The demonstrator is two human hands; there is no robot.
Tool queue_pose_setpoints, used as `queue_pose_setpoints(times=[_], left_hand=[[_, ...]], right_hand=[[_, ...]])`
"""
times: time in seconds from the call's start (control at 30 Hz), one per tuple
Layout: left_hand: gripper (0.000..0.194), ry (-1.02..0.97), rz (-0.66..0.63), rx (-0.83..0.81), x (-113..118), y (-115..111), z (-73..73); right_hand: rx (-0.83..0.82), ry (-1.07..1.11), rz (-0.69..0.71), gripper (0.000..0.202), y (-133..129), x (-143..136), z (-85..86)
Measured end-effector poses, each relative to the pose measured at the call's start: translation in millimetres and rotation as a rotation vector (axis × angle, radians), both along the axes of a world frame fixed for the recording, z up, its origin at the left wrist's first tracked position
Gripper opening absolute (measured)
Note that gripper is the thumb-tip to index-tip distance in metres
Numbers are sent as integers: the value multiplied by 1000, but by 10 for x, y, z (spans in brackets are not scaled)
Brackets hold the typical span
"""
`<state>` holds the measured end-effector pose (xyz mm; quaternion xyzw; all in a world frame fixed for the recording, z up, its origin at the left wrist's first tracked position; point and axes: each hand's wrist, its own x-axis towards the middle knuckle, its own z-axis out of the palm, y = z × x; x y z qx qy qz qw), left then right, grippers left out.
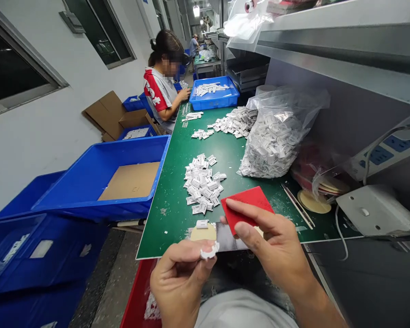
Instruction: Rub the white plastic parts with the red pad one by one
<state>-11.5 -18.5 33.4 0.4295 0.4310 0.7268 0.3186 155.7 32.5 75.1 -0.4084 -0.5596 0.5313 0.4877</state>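
Clamped shut are both grips, right hand (pixel 280 248) and left hand (pixel 181 278). At left, cardboard (pixel 131 180) is held in the large blue bin (pixel 71 182); right of centre, white pieces (pixel 269 146) are bundled in the clear bag (pixel 305 102); up top, white strips (pixel 210 88) are contained by the blue tray (pixel 215 103). At lower centre, the red block (pixel 253 194) is pinched by the right; the white part (pixel 209 254) is fingertip-held by the left, likely so its edge is left exposed.

White wall (pixel 99 61), dark windows (pixel 102 34), green-topped table (pixel 171 182), bright ceiling light (pixel 196 11)
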Motion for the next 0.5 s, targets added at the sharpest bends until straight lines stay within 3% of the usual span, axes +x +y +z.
queue_pose_setpoints(times=[0.2,0.27,0.37,0.43,0.5], left_hand=[[17,-145,-98,-122,20,-11,32],[16,-270,-194,-193,33,-3,59],[16,-457,-357,-315,39,13,94],[16,-547,-410,-399,37,25,107],[18,-591,-413,-429,38,30,113]], right_hand=[[-82,462,-101,24,-58,-5,-68],[-151,601,-6,25,-30,29,-53],[-243,566,373,30,43,87,-18],[-209,399,837,27,88,98,-27],[-44,300,1317,48,109,89,-67]])
